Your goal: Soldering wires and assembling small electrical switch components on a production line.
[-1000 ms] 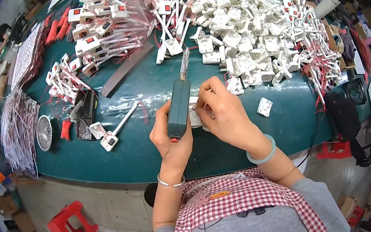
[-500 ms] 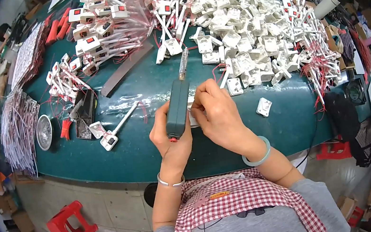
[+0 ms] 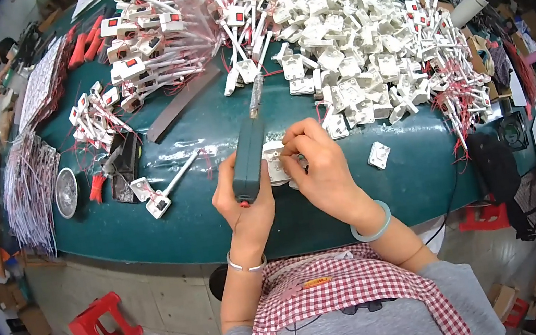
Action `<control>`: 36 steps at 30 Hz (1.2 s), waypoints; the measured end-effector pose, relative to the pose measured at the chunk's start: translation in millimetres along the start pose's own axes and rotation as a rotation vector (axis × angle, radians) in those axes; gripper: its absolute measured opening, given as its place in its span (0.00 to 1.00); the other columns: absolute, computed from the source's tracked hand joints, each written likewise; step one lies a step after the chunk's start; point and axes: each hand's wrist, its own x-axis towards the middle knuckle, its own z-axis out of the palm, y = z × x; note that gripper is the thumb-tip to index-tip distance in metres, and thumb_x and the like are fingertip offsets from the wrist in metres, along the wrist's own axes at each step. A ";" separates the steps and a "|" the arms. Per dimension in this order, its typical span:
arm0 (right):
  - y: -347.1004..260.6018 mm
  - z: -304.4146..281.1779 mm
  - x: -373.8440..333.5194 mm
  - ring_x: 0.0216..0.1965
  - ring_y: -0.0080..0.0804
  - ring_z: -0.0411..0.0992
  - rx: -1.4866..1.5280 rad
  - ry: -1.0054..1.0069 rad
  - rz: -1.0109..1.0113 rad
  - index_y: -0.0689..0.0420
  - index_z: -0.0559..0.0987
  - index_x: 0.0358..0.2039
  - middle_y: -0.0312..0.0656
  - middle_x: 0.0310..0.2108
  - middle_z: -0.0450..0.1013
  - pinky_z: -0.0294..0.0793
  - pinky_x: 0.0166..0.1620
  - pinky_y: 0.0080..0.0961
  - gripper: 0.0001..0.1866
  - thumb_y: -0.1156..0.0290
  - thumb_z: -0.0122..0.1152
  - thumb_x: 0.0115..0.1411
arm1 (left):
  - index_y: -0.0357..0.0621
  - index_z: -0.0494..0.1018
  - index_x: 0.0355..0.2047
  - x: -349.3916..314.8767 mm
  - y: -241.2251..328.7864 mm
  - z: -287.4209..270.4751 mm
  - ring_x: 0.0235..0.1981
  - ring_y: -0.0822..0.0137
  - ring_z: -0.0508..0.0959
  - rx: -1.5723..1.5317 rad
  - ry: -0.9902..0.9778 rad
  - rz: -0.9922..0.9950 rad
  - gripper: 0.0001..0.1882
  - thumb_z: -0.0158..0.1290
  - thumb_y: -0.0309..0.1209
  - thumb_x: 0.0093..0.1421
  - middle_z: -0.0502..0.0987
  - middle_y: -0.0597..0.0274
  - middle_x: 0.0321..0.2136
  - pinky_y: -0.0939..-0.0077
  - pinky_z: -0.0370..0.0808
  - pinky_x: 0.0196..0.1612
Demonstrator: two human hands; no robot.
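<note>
My left hand [image 3: 242, 195] is closed around a dark green power tool [image 3: 250, 160] with a long metal tip that points away from me over the table. A white square plastic housing [image 3: 274, 162] with small holes shows between my hands. Over its right side, my right hand [image 3: 321, 166] has its fingers bent and pinched together. Whatever lies between those fingertips is too small or too hidden to make out. A finished-looking white piece with a stick and red wires [image 3: 164, 193] lies left of my hands. One loose white housing [image 3: 379, 155] lies to the right.
A large heap of white housings [image 3: 334, 53] covers the far middle. Bundles of white sticks with red switches [image 3: 154, 32] lie far left, with others at right [image 3: 451, 71]. A metal bowl [image 3: 66, 193] and a black tray [image 3: 125, 182] stand at left. A red stool [image 3: 104, 325] is on the floor.
The tool has shifted slightly left and nearer me with my left hand. My right hand has moved a little right and down, so more of the housing shows between them.
</note>
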 end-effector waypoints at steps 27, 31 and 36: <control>4.7 -1.0 -4.3 0.35 0.39 0.69 0.252 -0.024 0.075 0.64 0.74 0.24 0.44 0.34 0.69 0.71 0.37 0.32 0.06 0.82 0.64 0.47 | 0.36 0.76 0.35 3.7 2.5 3.8 0.30 0.79 0.76 -0.298 -0.053 -0.177 0.09 0.62 0.19 0.52 0.80 0.66 0.30 0.82 0.73 0.33; 6.2 3.0 -4.3 0.31 0.32 0.71 0.219 0.011 0.107 0.64 0.75 0.24 0.43 0.33 0.70 0.72 0.34 0.25 0.05 0.84 0.63 0.48 | 0.35 0.76 0.34 0.6 6.8 -1.9 0.30 0.78 0.76 -0.245 0.006 -0.213 0.09 0.63 0.21 0.53 0.79 0.66 0.30 0.82 0.72 0.33; 4.0 3.3 -2.2 0.31 0.34 0.71 0.137 0.030 0.090 0.64 0.75 0.23 0.43 0.32 0.70 0.72 0.34 0.27 0.05 0.83 0.63 0.48 | 0.33 0.76 0.37 -10.6 16.7 -17.1 0.27 0.76 0.77 -0.163 0.038 -0.169 0.11 0.63 0.20 0.53 0.79 0.63 0.30 0.82 0.74 0.30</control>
